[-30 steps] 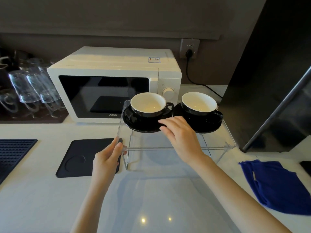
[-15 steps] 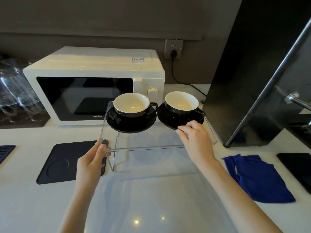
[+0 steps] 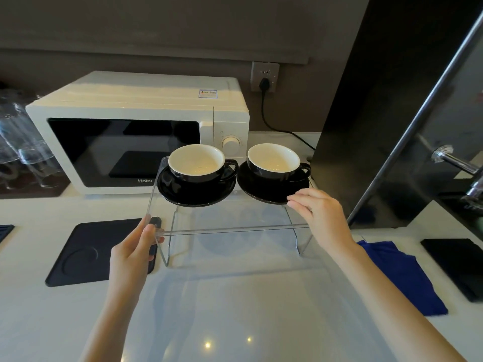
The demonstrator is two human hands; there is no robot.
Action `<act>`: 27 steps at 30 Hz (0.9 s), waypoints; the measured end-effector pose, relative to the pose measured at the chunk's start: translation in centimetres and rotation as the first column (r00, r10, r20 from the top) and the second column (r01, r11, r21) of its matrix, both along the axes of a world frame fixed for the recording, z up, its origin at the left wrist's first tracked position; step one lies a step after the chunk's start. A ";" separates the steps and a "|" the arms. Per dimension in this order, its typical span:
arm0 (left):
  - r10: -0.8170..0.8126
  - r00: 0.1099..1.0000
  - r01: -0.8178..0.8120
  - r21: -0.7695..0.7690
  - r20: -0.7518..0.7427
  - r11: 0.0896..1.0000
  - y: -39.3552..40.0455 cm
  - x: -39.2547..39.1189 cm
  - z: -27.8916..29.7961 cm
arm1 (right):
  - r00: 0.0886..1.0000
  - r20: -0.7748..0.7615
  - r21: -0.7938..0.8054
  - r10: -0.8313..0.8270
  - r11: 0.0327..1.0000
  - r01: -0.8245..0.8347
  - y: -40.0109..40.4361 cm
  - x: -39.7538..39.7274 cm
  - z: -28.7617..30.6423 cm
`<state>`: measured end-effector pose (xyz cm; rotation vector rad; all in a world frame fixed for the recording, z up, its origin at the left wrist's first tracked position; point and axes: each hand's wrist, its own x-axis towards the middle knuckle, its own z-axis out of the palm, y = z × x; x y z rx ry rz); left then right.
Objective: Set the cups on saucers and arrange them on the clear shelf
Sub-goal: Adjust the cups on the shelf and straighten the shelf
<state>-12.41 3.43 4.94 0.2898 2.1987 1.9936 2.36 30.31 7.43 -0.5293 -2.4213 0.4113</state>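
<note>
Two black cups with white insides stand on black saucers on the clear shelf (image 3: pixel 230 218). The left cup (image 3: pixel 196 163) sits on the left saucer (image 3: pixel 196 198), the right cup (image 3: pixel 273 160) on the right saucer (image 3: pixel 261 194), handles pointing right. My left hand (image 3: pixel 133 254) grips the shelf's front left corner, thumb on top. My right hand (image 3: pixel 321 215) rests over the shelf's right front part. Its fingers are loosely curled and their tips are at the right saucer's front rim, holding nothing.
A white microwave (image 3: pixel 130 113) stands right behind the shelf. A black mat (image 3: pixel 91 254) lies to the left, and a blue cloth (image 3: pixel 400 278) and another black mat (image 3: pixel 457 265) to the right. Glasses (image 3: pixel 21 142) stand far left. A tall black appliance (image 3: pixel 366 126) rises close at the right.
My right hand moved from the left saucer's front edge to the right saucer's front right rim. My left hand stayed on the shelf's corner. The camera view shifted right.
</note>
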 end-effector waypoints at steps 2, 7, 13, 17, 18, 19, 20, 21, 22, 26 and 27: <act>0.000 1.000 0.000 -0.001 -0.003 1.000 0.1 0.1 0.1 | 1.000 0.004 -0.027 0.027 0.999 -0.026 0.6 0.3 0.2; -0.001 1.000 0.001 -0.010 -0.010 1.000 0.1 0.1 0.0 | 0.997 -0.022 -0.081 0.072 0.994 -0.074 1.2 0.6 0.6; -0.018 1.000 0.018 -0.016 0.003 1.000 0.0 -0.2 -0.2 | 0.996 -0.054 -0.186 0.072 0.979 -0.081 2.0 0.6 0.1; -0.016 1.000 0.016 -0.012 -0.001 1.000 0.0 -0.1 -0.2 | 0.996 -0.051 -0.180 0.071 0.980 -0.079 2.3 0.6 0.0; -0.017 1.000 0.017 -0.012 0.000 1.000 0.0 -0.1 -0.2 | 0.996 -0.042 -0.168 0.076 0.982 -0.082 2.5 0.6 0.0; -0.019 1.000 0.019 -0.013 0.001 1.000 0.0 -0.1 -0.2 | 0.996 -0.032 -0.159 0.082 0.983 -0.086 2.7 0.5 0.0; -0.021 1.000 0.021 -0.013 0.002 1.000 0.0 -0.1 -0.2 | 0.996 -0.023 -0.154 0.089 0.984 -0.092 2.9 0.5 0.0; -0.022 1.000 0.022 -0.014 0.001 1.000 0.0 -0.1 -0.2 | 0.995 -0.019 -0.152 0.096 0.984 -0.097 3.0 0.5 0.0; -0.024 1.000 0.024 -0.015 0.000 1.000 -0.1 -0.1 -0.2 | 0.995 -0.020 -0.156 0.102 0.982 -0.104 3.2 0.6 0.0; -0.030 1.000 0.030 -0.017 0.000 0.999 -0.2 -0.2 -0.4 | 0.993 -0.045 -0.171 0.109 0.978 -0.115 3.5 0.6 -0.1; -0.031 1.000 0.031 -0.018 0.001 0.999 -0.1 -0.2 -0.4 | 0.993 -0.049 -0.175 0.104 0.978 -0.111 3.4 0.7 -0.2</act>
